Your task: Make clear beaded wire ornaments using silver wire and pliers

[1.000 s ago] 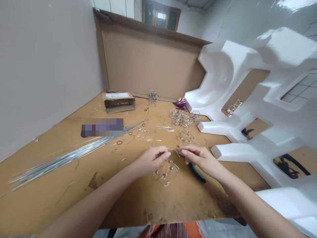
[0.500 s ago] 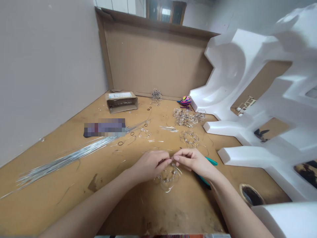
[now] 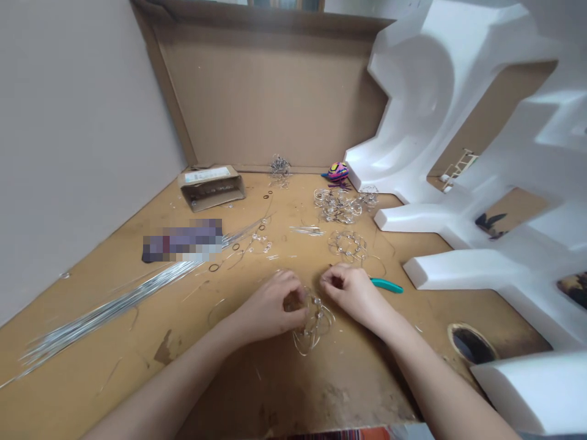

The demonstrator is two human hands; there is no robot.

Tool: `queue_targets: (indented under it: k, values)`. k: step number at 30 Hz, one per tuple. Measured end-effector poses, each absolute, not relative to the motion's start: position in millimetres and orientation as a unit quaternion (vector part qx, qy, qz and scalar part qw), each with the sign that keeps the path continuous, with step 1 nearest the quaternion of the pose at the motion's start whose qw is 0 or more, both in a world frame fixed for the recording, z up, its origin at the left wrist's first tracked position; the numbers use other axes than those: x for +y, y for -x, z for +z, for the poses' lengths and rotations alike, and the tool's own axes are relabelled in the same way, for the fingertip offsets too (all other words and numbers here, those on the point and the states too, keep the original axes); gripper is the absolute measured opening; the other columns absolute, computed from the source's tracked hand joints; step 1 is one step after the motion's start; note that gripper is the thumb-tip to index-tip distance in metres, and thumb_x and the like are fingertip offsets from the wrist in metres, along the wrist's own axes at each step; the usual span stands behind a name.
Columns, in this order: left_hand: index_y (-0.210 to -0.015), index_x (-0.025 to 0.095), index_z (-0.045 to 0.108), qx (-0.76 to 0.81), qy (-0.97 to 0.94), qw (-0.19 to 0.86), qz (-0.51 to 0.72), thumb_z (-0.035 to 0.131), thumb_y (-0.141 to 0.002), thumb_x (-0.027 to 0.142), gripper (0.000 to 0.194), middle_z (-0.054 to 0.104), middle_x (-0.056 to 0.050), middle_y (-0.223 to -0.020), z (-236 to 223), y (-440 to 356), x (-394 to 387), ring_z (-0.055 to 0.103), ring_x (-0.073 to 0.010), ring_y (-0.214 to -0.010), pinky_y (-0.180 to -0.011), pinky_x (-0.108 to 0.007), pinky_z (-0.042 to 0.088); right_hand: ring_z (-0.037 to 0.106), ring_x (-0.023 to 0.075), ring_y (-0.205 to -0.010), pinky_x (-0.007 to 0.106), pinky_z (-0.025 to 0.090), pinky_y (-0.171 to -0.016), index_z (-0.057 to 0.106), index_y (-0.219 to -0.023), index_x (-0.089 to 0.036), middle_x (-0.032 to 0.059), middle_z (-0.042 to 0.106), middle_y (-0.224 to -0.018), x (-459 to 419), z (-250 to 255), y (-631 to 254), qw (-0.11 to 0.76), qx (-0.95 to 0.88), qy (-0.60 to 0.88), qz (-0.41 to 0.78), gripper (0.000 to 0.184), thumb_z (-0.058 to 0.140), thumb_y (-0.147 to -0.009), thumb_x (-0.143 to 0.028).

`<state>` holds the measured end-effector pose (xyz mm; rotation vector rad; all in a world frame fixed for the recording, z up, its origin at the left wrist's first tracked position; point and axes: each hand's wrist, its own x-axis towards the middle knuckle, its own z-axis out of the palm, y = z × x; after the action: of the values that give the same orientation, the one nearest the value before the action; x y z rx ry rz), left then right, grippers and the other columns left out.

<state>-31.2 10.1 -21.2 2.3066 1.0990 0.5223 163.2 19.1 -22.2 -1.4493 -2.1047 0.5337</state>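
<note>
My left hand (image 3: 273, 305) is closed on the edge of a beaded wire ring (image 3: 315, 327), a loop of thin silvery wire with clear beads. The ring hangs to the right of the fingers, just above the table. My right hand (image 3: 353, 292) is apart from it, thumb and fingertips pinched together; whatever lies between them is too small or hidden. Beside the right wrist, a teal handle (image 3: 387, 285), apparently of pliers, sticks out from under the hand. Another beaded wire ring (image 3: 348, 245) lies beyond my right hand.
A bundle of straight wires (image 3: 119, 308) stretches across the left, near a blurred purple object (image 3: 181, 240). An open cardboard box (image 3: 213, 188), short wire pieces (image 3: 306, 230) and a heap of beaded rings (image 3: 339, 206) lie farther back. White foam (image 3: 440, 272) borders the right; a hole (image 3: 472, 343) is near.
My hands have moved apart: they met above the ring, and now the left holds the ring's edge while the right is drawn away. The ring appears turned. The camera view has tilted down.
</note>
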Motion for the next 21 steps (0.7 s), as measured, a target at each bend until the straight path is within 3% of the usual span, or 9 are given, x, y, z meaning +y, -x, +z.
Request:
queue_targets:
  k: [6, 11, 15, 21]
  values:
    - [-0.077, 0.019, 0.055, 0.425, -0.842, 0.275, 0.189, 0.052, -0.072, 0.02, 0.006, 0.053, -0.002, -0.086, -22.0, 30.0, 7.4, 0.048, -0.0171, -0.083, -0.075, -0.03, 0.04, 0.053, 0.0118, -0.058, 0.022, 0.037, -0.055, 0.061, -0.06, -0.018, 0.0008, 0.061, -0.061, 14.1, -25.1, -157.8, 0.21, -0.787, 0.538, 0.216, 0.012, 0.057, -0.07, -0.02]
    - [-0.081, 0.02, 0.055, 0.425, -0.829, 0.308, 0.192, 0.045, -0.068, 0.012, 0.018, 0.05, -0.001, -0.088, -24.1, 29.1, 4.9, 0.048, -0.0152, -0.079, -0.071, -0.027, 0.041, 0.053, 0.0121, -0.055, 0.021, 0.034, -0.05, 0.06, -0.057, -0.02, 0.0011, 0.063, -0.061, 7.4, -25.1, -150.6, 0.184, -0.777, 0.565, 0.209, 0.01, 0.063, -0.064, -0.025]
    - [-0.084, 0.02, 0.053, 0.421, -0.821, 0.336, 0.189, 0.043, -0.064, 0.01, 0.024, 0.05, 0.0, -0.087, -21.2, 28.4, 0.8, 0.048, -0.0139, -0.074, -0.065, -0.025, 0.041, 0.055, 0.0128, -0.054, 0.022, 0.033, -0.049, 0.063, -0.058, -0.021, 0.0004, 0.064, -0.059, 3.3, -22.1, -146.9, 0.157, -0.781, 0.56, 0.226, 0.006, 0.059, -0.063, -0.019]
    - [-0.103, 0.022, 0.047, 0.451, -0.777, 0.349, 0.268, 0.053, -0.068, 0.016, 0.036, 0.051, -0.003, -0.1, -19.7, 21.8, -4.1, 0.05, -0.0168, -0.084, -0.07, -0.028, 0.044, 0.053, 0.0126, -0.057, 0.022, 0.036, -0.055, 0.058, -0.055, -0.019, 0.0022, 0.061, -0.063, 3.4, -18.1, -142.8, 0.218, -0.77, 0.577, 0.164, 0.012, 0.054, -0.066, -0.015]
